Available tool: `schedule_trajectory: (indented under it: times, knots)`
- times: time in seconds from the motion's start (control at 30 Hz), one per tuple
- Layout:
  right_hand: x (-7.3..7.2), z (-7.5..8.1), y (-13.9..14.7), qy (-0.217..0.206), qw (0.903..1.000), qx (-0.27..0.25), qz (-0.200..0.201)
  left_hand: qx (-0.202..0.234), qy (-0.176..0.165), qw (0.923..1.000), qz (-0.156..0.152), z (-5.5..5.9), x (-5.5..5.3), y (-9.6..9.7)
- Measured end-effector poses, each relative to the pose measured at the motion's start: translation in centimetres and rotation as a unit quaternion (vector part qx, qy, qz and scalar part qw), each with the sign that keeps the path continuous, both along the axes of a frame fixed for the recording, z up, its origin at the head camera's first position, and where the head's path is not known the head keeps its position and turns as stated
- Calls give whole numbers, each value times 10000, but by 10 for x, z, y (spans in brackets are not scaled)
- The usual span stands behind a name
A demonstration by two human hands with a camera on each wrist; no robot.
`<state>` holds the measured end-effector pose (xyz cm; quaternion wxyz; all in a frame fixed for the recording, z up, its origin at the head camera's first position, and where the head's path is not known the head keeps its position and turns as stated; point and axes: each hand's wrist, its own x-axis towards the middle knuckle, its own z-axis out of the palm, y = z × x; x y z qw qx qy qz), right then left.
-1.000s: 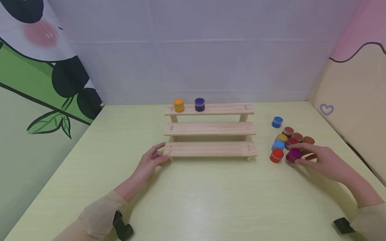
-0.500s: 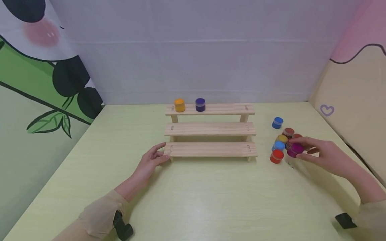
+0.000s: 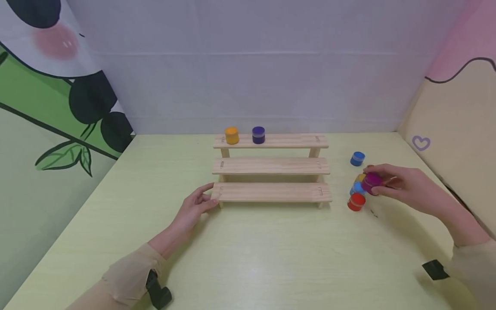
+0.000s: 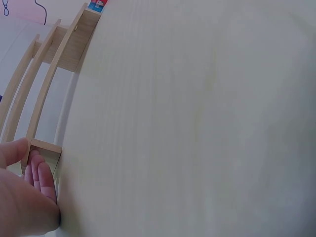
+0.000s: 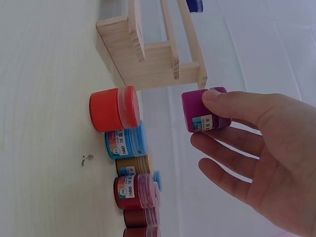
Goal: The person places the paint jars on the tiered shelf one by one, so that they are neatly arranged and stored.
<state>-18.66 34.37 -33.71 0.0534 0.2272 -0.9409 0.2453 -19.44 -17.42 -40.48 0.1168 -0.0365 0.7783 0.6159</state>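
A purple paint jar (image 3: pixel 370 183) is pinched between the thumb and fingers of my right hand (image 3: pixel 416 189). The right wrist view shows this jar (image 5: pixel 197 111) raised off the table, its label facing the camera. My left hand (image 3: pixel 194 209) holds the left end of the lowest step of a three-tier wooden rack (image 3: pixel 271 191); in the left wrist view the thumb (image 4: pixel 17 149) lies on the step and the fingers curl beneath. On the top tier stand an orange-yellow jar (image 3: pixel 231 135) and a dark blue jar (image 3: pixel 258 135).
Right of the rack, a red jar (image 3: pixel 356 202), a light blue jar (image 3: pixel 356 188) and several others stand grouped, partly hidden by my right hand. A blue jar (image 3: pixel 358 158) stands apart behind them. A pale cloth wall (image 3: pixel 263 86) closes the back of the table.
My right hand has lifted the purple jar from the front of the group and carried it up and slightly left. The left hand keeps its hold on the rack.
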Motion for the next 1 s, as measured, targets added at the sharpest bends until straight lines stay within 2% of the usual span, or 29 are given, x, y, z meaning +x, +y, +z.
schedule_trajectory:
  times: [0.57, 0.67, 0.8, 1.0]
  knots:
    - [-12, 26, -45, -403, 9987, -115, 294, 6, 5, 10000, -1, 2, 2, -1]
    - [-16, 28, -54, -303, 9987, -133, 381, 1, 1, 10000, -14, 3, 2, -1]
    - [-23, 29, -65, 85, 9987, -15, 503, 10, -6, 10000, -26, 3, 2, -1]
    - [-36, 33, -83, 435, 9969, -1, 656, 13, -34, 10000, -3, 3, 2, -1]
